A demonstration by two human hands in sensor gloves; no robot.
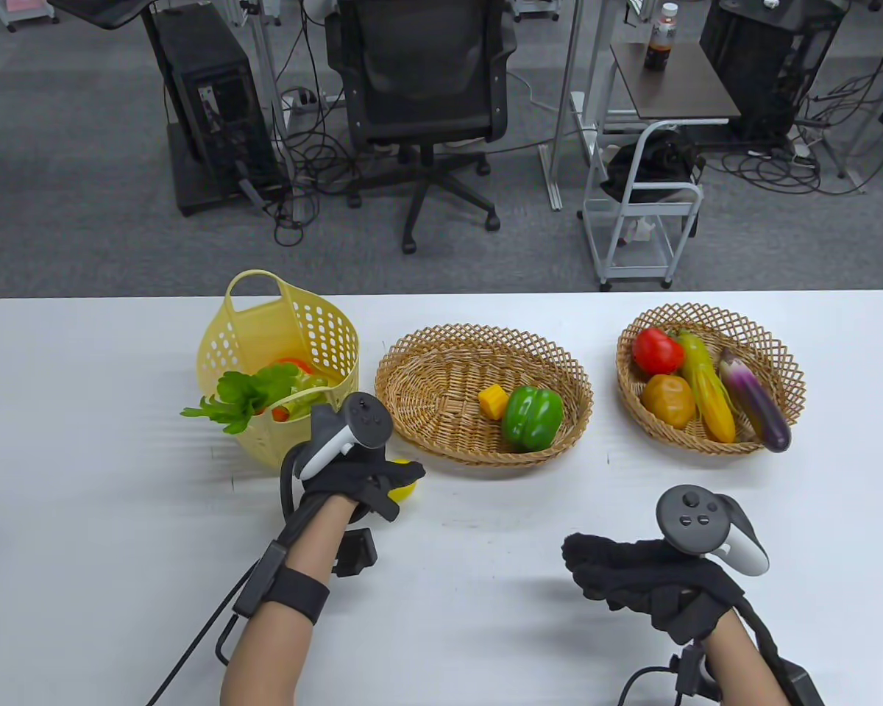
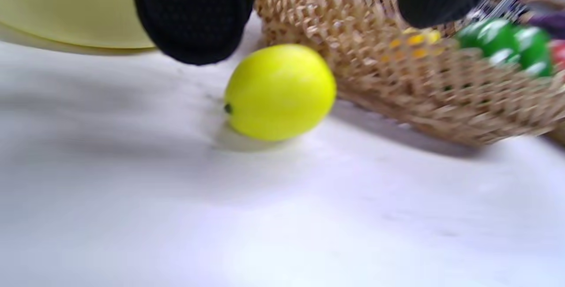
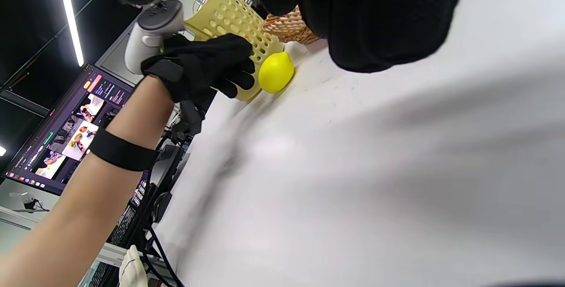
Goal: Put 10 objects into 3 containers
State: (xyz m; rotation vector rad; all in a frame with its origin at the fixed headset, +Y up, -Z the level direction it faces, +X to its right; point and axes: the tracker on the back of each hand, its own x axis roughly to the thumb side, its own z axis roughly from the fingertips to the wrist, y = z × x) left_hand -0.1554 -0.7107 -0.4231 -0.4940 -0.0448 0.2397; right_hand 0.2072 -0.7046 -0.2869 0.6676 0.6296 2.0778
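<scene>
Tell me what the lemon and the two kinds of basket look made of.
Lemon: likely plastic or foam, smooth matte skin, uniform colour. Yellow basket: moulded plastic, punched round holes, slight sheen. Middle basket and right basket: woven wicker or rattan, open lattice rims, natural tan.

Table view looks down from the near edge; left wrist view sits low, close to the lemon (image 2: 280,92); right wrist view, tilted, shares it.

Your left hand (image 3: 201,68) hovers beside the lemon (image 3: 276,72) (not touching it), which sits on the white table (image 3: 375,181) against the yellow basket (image 3: 229,15).
</scene>
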